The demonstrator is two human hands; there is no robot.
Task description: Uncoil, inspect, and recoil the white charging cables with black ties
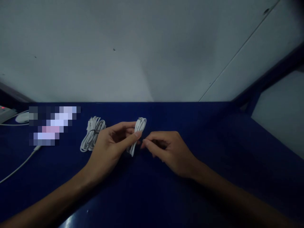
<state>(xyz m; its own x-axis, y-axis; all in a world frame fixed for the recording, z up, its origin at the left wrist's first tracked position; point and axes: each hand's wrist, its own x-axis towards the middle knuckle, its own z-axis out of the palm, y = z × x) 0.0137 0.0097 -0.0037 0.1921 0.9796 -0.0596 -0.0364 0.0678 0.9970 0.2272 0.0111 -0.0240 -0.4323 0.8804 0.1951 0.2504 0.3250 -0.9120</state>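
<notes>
A folded bundle of white cable (pixel 141 124) is pinched upright between the thumb and fingers of my left hand (pixel 105 147). Its lower loops hang below the thumb, and part of it is hidden behind the fingers. Just right of the bundle is my right hand (pixel 174 153), closed in a pinch with thumb and forefinger together. Whatever lies between those fingertips is too small and dark to make out. Behind my left wrist, more coiled white cable (pixel 88 141) lies on the blue table (pixel 142 196), bound around its middle by a thin black tie.
On the left, a pixelated, bright object (pixel 55 125) lies on the table, with a white cord (pixel 23 164) running from its lower end. A white plug-like piece (pixel 22 117) and a pale box with a red light (pixel 6 112) sit beyond it. A grey wall (pixel 118 72) borders the table's back.
</notes>
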